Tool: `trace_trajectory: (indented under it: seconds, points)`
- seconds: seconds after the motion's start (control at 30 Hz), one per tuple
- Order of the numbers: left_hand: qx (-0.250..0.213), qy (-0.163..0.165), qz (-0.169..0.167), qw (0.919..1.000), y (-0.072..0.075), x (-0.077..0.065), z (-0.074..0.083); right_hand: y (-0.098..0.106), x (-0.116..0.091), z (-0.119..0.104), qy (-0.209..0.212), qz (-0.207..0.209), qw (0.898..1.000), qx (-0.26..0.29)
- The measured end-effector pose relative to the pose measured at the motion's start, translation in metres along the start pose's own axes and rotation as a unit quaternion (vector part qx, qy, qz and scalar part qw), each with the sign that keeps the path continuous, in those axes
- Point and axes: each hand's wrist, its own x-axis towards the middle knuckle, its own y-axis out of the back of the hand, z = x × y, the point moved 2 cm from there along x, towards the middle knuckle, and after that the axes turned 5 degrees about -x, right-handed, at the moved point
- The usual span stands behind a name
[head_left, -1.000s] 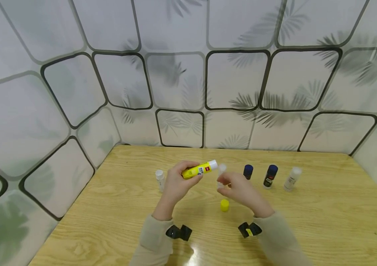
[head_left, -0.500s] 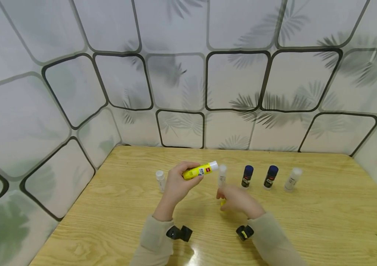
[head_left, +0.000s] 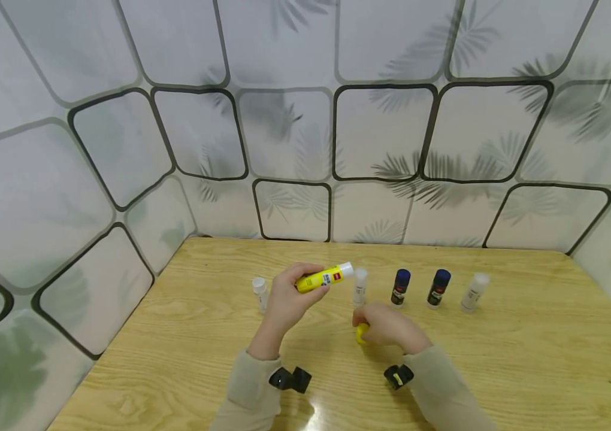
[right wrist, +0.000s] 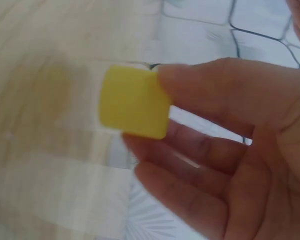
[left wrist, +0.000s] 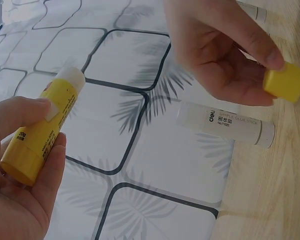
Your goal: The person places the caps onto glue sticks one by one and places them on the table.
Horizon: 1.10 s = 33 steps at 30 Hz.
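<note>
A yellow glue stick with a white end, cap off, is held by my left hand above the table, tilted with the white end toward the right. In the left wrist view the thumb presses against the glue stick while the fingers support it from below. Lower and to the right, my right hand pinches a yellow cap between thumb and fingertips. The right wrist view shows this cap close up, at the tips of the thumb and a finger.
On the table a clear-white glue stick stands just beyond my right hand. Two dark-blue-capped sticks and another white one stand to the right. A small white stick is left of my left hand. A patterned wall covering rises behind.
My right hand has moved down toward me from near the white glue stick to the yellow cap on the table and now pinches it. The left hand has stayed in place.
</note>
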Motion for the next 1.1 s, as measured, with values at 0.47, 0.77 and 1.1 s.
trace_trajectory:
  seconds: [0.47,0.77,1.1]
  points:
    - [0.007,-0.010,0.001,0.9999,-0.001,0.001,-0.004,0.046,-0.020,0.001,0.070,0.238,0.949,0.195]
    - [0.008,-0.004,-0.004,1.0000,-0.002,0.000,-0.004,0.058,-0.030,0.001,0.050,0.237,0.910,0.335]
    - [0.006,0.005,-0.023,0.9997,-0.004,0.000,-0.003,0.058,-0.030,-0.002,0.079,0.225,0.902,0.359]
